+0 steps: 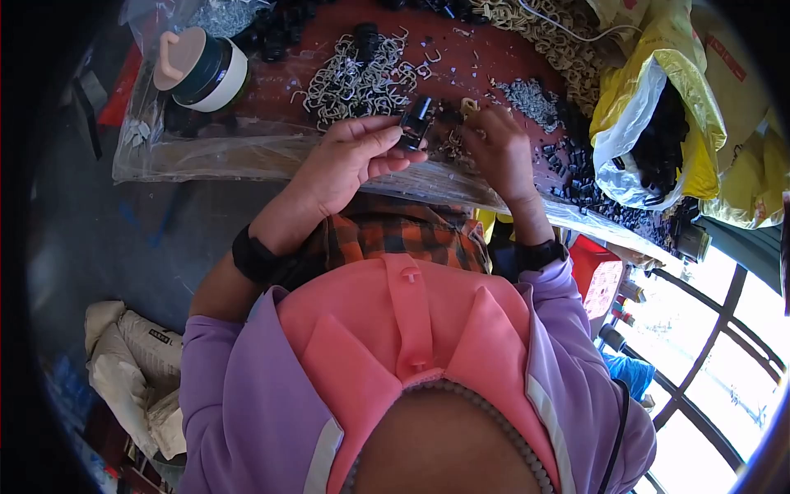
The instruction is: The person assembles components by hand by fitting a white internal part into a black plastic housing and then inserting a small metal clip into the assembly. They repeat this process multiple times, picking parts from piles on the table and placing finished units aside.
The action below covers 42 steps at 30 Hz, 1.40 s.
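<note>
My left hand grips a small black block-shaped part with a round stub on top, between thumb and fingers. Just right of it, my right hand is closed, fingers pinched and pointing down to the table. A small tan piece shows beside its fingers; whether they hold it I cannot tell. Small metal bits lie by the table edge between the hands. Beyond my left hand spreads a heap of silvery U-shaped metal hooks.
A dark green and white jar with a pink handled lid stands at the left. Tan pieces, small silvery parts and black bits lie to the right. A yellow bag holds black parts. Clear plastic covers the table's edge.
</note>
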Available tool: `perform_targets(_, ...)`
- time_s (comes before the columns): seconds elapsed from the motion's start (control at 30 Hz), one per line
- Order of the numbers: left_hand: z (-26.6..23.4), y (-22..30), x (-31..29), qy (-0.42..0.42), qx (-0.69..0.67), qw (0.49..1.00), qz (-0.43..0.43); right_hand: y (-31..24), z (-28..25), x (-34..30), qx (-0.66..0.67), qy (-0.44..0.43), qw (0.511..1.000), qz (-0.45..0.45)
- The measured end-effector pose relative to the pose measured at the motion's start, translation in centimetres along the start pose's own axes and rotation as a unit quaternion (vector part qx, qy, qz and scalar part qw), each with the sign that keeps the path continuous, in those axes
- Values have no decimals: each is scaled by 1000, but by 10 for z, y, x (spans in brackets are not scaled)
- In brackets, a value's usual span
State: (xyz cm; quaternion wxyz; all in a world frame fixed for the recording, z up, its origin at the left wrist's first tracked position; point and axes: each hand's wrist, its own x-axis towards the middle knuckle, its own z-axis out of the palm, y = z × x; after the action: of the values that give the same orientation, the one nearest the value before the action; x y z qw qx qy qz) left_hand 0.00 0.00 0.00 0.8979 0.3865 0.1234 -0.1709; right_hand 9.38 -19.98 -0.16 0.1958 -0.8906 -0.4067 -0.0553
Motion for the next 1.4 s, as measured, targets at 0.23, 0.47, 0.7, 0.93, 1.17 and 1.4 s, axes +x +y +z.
perform_targets(0.23,4,-1,1,23,-10,1000,8,2,10,13,-7,27,999,44)
perform_targets(0.47,7,2,-2,26,-15,999,27,-32,-16,5,505,-1,843,187)
perform_targets(0.7,15,-1,-3,23,-6,999,35,-56,-17,10,498,-18,851,164)
perform_targets(0.93,14,-3,-5,35,-3,999,6,-47,-16,10,433,-15,897,91)
perform_targets(1.17,14,-1,-2,8,-9,999,-40,-37,-32,21,461,-117,878,61)
perform_targets(1.4,11,-9,4,-2,-12,998,-58,-35,-20,14,460,-78,881,84)
